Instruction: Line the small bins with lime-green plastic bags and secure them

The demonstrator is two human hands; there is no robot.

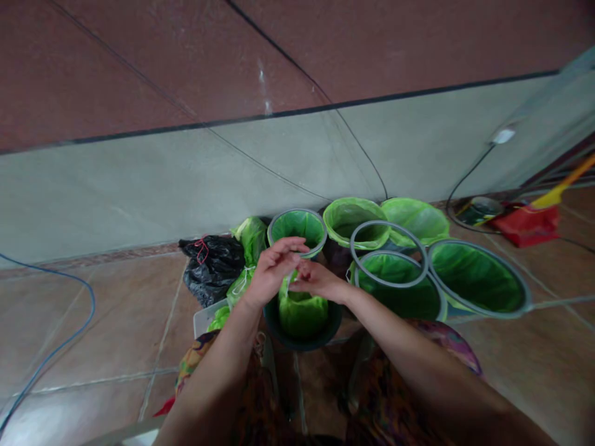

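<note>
1. The left hand reaches in above the front bucket, its fingers bent and pointing to the right. I cannot tell whether its grip is released or has hold of anything.
2. The right hand comes in from the other side, fingertips close to the left hand. They overlap the top of a green bag, but whether this grip is clenched on it I cannot tell.
3. That green bag sits inside a dark bucket on the floor, in front of the person's knees.
4. Just behind the hands stands a grey-rimmed bucket with a green lining.
5. To its right, near the wall, are two more buckets with bright green linings folded over their rims.
6. In front of those, two grey-rimmed buckets lined in green stand side by side; a loose grey ring lies partly over the left one's opening.
7. Left of the hands, a black bag with a pink tie rests beside other green bags.
8. A red dustpan lies on the far right.
</note>
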